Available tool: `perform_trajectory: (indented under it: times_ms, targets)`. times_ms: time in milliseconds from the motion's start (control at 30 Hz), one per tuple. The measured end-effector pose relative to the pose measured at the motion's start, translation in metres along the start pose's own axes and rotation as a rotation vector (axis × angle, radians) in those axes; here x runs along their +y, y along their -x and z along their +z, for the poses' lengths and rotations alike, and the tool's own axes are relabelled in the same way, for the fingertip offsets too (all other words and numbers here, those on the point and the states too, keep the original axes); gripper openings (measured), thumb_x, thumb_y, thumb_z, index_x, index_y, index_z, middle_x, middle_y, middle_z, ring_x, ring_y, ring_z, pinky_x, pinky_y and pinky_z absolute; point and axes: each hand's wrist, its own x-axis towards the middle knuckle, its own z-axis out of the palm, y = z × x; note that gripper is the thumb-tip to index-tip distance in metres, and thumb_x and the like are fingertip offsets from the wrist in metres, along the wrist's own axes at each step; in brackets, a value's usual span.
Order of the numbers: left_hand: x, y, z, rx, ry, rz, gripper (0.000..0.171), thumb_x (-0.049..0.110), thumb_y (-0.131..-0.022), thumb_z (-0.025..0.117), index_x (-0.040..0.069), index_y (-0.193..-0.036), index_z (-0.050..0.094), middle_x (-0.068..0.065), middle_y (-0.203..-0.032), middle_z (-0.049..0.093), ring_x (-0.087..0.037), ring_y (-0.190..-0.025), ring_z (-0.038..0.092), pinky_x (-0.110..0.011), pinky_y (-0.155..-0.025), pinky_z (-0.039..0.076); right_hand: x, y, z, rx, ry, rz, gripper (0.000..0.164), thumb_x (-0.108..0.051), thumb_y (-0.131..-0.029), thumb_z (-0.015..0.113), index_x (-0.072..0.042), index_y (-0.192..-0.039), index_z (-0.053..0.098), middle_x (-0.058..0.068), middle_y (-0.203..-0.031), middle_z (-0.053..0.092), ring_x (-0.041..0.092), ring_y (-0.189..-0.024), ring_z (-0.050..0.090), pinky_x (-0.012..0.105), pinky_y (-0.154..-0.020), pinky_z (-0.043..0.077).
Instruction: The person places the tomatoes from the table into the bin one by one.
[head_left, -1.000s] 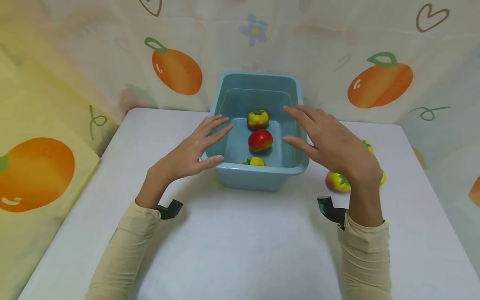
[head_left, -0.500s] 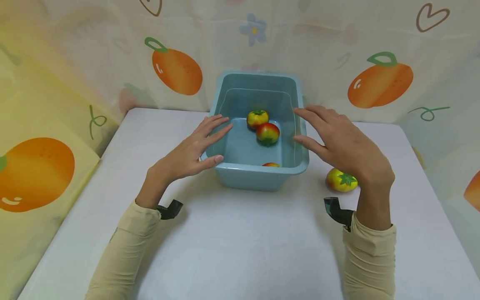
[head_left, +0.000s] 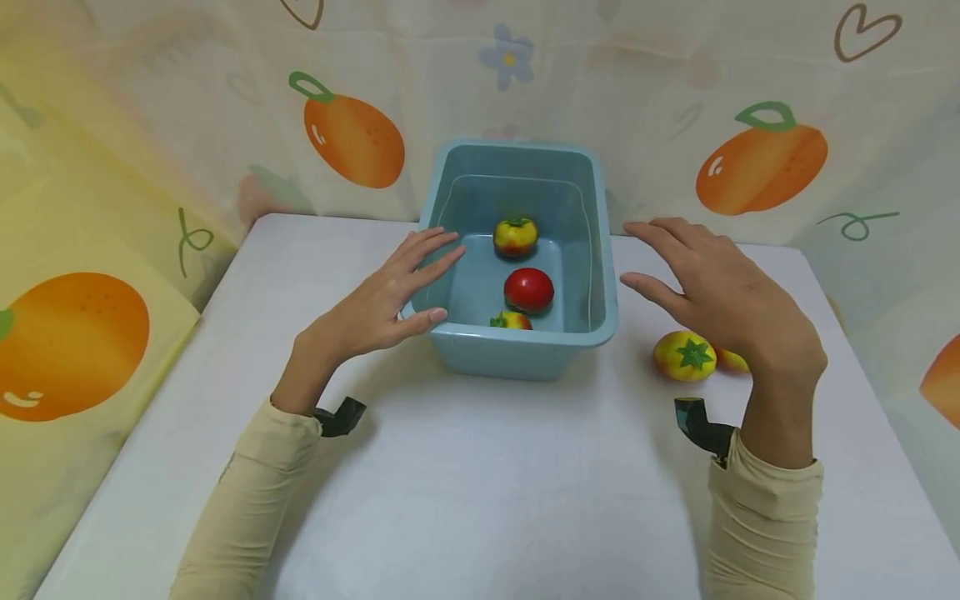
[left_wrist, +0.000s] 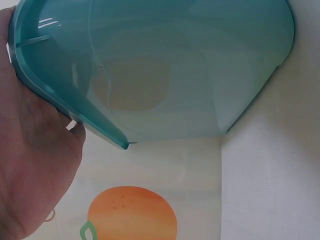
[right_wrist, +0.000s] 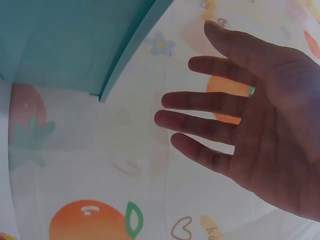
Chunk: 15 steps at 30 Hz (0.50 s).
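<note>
My left hand [head_left: 375, 300] rests at the left rim of a light blue plastic bin [head_left: 517, 337], its fingers spread and straight. In the left wrist view the palm [left_wrist: 35, 150] lies along the bin's rim. Inside the bin lie a yellow-and-red fruit [head_left: 516, 240] with a green calyx, a red fruit [head_left: 528, 290], and another fruit [head_left: 512, 321] partly hidden by the front wall. My right hand [head_left: 731, 296] hovers right of the bin, fingers extended and holding nothing, as the right wrist view of the hand [right_wrist: 250, 110] also shows.
Below the right hand, a yellow fruit [head_left: 685, 357] with a green star-shaped calyx sits on the white tabletop [head_left: 480, 483]. Beside it, another fruit [head_left: 731, 361] is partly covered by the wrist. A fruit-printed curtain [head_left: 225, 108] hangs behind the bin.
My right hand has moved right, from over the bin's right rim to beyond it. The red fruit and the front fruit have rolled about in the bin. The left hand has stayed put.
</note>
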Motion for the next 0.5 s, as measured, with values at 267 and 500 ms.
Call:
perform_trajectory:
  times_ms: [267, 500]
  targets:
    - [0.000, 0.000, -0.001, -0.004, 0.002, -0.002, 0.080, 0.068, -0.103, 0.037, 0.019, -0.166, 0.029, -0.007, -0.175, 0.023, -0.029, -0.166, 0.011, -0.060, -0.134, 0.010, 0.016, 0.008, 0.004, -0.107, 0.010, 0.046, 0.064, -0.039, -0.105, 0.060, -0.014, -0.161, 0.040, 0.017, -0.160, 0.046, 0.042, -0.145, 0.044, 0.069, -0.118, 0.036]
    - [0.000, 0.000, 0.000, -0.003, 0.005, -0.004, 0.081, 0.068, -0.103, 0.038, 0.019, -0.166, 0.030, -0.008, -0.175, 0.024, -0.030, -0.166, 0.011, -0.060, -0.134, 0.009, 0.033, 0.010, 0.017, -0.209, 0.022, 0.079, 0.071, -0.034, -0.101, 0.069, -0.009, -0.160, 0.040, 0.023, -0.157, 0.047, 0.047, -0.144, 0.044, 0.074, -0.116, 0.035]
